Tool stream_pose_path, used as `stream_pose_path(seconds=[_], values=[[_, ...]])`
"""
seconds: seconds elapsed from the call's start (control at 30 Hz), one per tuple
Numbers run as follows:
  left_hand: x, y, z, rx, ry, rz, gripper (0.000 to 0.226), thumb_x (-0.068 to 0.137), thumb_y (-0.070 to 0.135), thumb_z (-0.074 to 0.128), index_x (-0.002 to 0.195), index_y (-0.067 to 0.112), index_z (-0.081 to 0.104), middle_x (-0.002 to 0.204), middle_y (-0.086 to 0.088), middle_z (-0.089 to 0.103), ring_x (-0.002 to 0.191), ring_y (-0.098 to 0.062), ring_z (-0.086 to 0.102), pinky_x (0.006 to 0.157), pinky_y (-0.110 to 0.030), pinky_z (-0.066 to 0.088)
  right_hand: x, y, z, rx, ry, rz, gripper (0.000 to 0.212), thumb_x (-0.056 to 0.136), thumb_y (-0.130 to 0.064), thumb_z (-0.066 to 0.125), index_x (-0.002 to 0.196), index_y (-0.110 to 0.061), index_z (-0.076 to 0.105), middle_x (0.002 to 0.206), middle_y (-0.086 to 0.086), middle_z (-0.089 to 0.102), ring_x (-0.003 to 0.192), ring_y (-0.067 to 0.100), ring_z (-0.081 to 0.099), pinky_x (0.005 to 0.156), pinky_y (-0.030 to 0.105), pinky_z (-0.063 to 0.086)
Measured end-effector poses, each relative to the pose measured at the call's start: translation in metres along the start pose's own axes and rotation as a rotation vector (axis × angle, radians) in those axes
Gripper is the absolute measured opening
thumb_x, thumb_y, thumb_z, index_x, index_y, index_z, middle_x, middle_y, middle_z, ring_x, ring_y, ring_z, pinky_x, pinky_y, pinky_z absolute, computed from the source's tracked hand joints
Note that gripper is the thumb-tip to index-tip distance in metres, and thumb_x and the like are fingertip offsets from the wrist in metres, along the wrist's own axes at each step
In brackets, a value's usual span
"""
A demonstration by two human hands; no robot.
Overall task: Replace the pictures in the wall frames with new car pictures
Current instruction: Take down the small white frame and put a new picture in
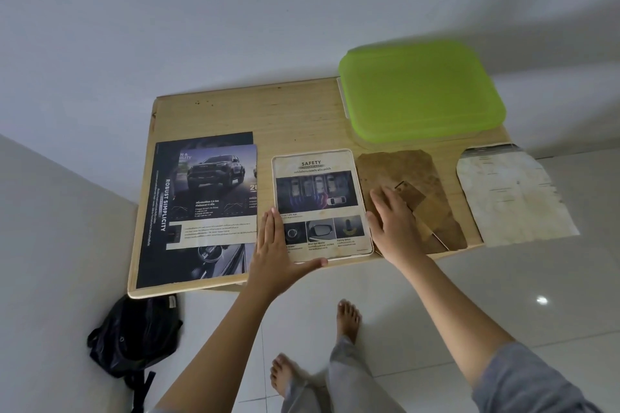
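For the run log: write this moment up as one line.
left hand: flat on SAFETY sheet, lower-left edge | right hand: flat at its right edge, over brown backing board | surface: wooden table

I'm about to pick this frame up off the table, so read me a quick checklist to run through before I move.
1. Frame lies flat, face up, Safety page showing: ok.
2. Left hand touches the frame's left side, thumb along its near edge: ok.
3. Right hand at the frame's right side: ok, but it rests partly on the backing board.
4. Backing board fitted to frame: not ok, it lies beside it.
5. Car picture ready: ok, on the brochure at left.
6. Stained sheet fully on table: not ok, it overhangs the near edge.
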State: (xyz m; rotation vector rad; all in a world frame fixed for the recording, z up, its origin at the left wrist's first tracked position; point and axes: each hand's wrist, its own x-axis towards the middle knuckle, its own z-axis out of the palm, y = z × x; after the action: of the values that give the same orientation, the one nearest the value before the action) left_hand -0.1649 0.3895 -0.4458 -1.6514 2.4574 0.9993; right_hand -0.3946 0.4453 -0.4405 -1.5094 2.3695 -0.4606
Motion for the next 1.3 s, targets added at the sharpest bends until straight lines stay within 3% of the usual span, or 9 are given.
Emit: stream_pose_path(seconds=[0.17,0.37,0.47,0.63,0.73,0.83,1.0,1.3], values=[[-0.001,0.002,0.001,-0.024,0.030,0.003,0.136,0.049,0.095,0.038,0.143,0.019,-0.026,0.154,0.003,-0.024,0.140,-0.012,-0.024,0.111,-0.037,-0.003,0.000,0.015,-0.002,-0.060,-0.029,-0.003,0.044,0.092,-0.015,0.049,0.134,-0.005,0.044,0.145,0.018,0.035,0.138,0.032,0.029,0.110,0.049,0.029],[-0.005,0.008,0.001,-0.076,0.048,-0.019,0.129,0.061,0.077,0.057,0.145,0.017,-0.020,0.156,0.002,-0.018,0.142,-0.015,-0.019,0.113,-0.036,-0.002,-0.018,-0.018,-0.002,0.194,-0.020,-0.021,0.039,0.098,-0.019,0.036,0.135,-0.006,0.044,0.143,0.006,0.040,0.136,0.019,0.030,0.111,0.029,0.025],[-0.010,0.008,0.003,-0.134,0.071,-0.030,0.120,0.068,0.063,0.065,0.147,0.016,-0.013,0.157,0.001,-0.011,0.144,-0.016,-0.012,0.115,-0.037,0.003,-0.036,-0.040,0.010,0.203,0.019,-0.081,0.039,0.098,-0.018,0.040,0.134,-0.004,0.043,0.140,0.008,0.044,0.134,0.020,0.034,0.114,0.030,0.025],[-0.012,-0.002,0.003,-0.186,0.062,0.007,0.113,0.073,0.055,0.067,0.148,0.016,-0.008,0.158,0.002,-0.005,0.145,-0.013,-0.008,0.116,-0.035,0.007,-0.047,-0.060,0.025,0.121,-0.049,0.003,0.057,0.098,-0.026,0.035,0.146,-0.003,0.014,0.156,0.010,0.012,0.145,0.020,0.006,0.111,0.022,0.004],[-0.012,-0.002,0.003,-0.181,0.071,0.011,0.112,0.073,0.054,0.066,0.148,0.015,-0.007,0.158,0.002,-0.005,0.144,-0.013,-0.008,0.116,-0.034,0.006,-0.050,-0.070,0.028,0.066,-0.089,0.030,0.063,0.099,-0.030,0.033,0.146,-0.003,0.001,0.156,0.012,-0.003,0.144,0.022,-0.007,0.111,0.024,0.000],[-0.013,-0.002,0.003,-0.182,0.086,0.017,0.111,0.074,0.055,0.065,0.149,0.014,-0.006,0.158,0.002,-0.005,0.144,-0.013,-0.008,0.115,-0.031,0.004,-0.053,-0.077,0.031,0.026,-0.092,0.049,0.064,0.099,-0.030,0.033,0.146,-0.001,0.000,0.156,0.014,-0.005,0.144,0.024,-0.009,0.117,0.031,0.003],[-0.014,-0.003,0.003,-0.178,0.084,0.023,0.110,0.074,0.056,0.064,0.149,0.015,-0.005,0.158,0.002,-0.005,0.145,-0.013,-0.007,0.114,-0.031,0.004,-0.053,-0.080,0.032,0.016,-0.083,0.068,0.067,0.098,-0.032,0.035,0.145,-0.001,-0.001,0.155,0.015,-0.004,0.144,0.026,-0.008,0.112,0.027,-0.003],[-0.012,-0.014,-0.006,-0.180,0.023,0.077,0.103,0.079,0.046,0.066,0.149,0.016,-0.005,0.158,0.004,-0.003,0.145,-0.012,-0.004,0.116,-0.034,0.008,-0.041,-0.088,0.035,-0.005,-0.064,0.147,0.085,0.091,-0.053,0.042,0.146,-0.003,0.000,0.156,0.014,-0.005,0.144,0.025,-0.007,0.116,0.032,0.001]])
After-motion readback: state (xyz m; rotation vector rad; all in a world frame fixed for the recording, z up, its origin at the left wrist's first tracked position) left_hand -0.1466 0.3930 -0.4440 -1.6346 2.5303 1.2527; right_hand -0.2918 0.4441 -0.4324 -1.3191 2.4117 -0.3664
